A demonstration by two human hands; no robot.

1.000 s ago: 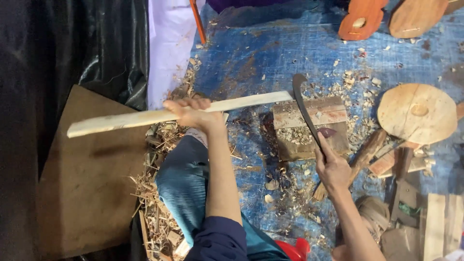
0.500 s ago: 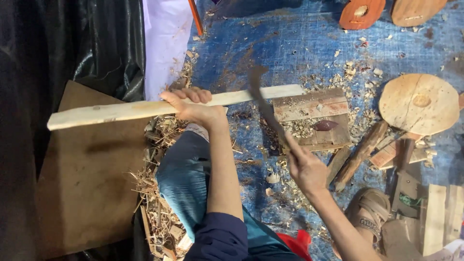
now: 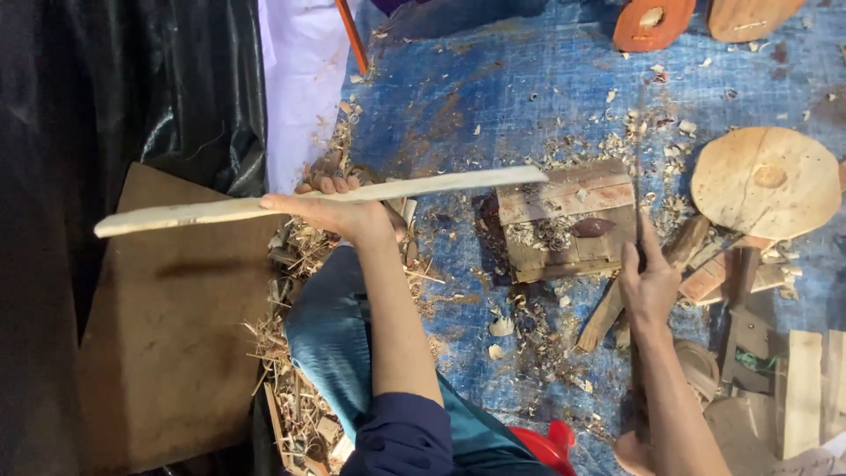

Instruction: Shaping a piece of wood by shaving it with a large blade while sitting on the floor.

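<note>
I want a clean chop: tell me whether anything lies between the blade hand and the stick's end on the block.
Nothing visible does. The right hand is raised beside the wooden block; the stick, held by the left hand, rests its end there. Only shavings lie around.

A: Setting noted as a floor-level woodworking workshop.

B: Evidence recorded?

A: Blue tarpaulin (image 3: 529,79) is seen strewn with wood shavings (image 3: 291,353); a scarred chopping block (image 3: 568,220), round wooden blanks (image 3: 765,181) and offcuts (image 3: 802,388) are spread around it.
</note>
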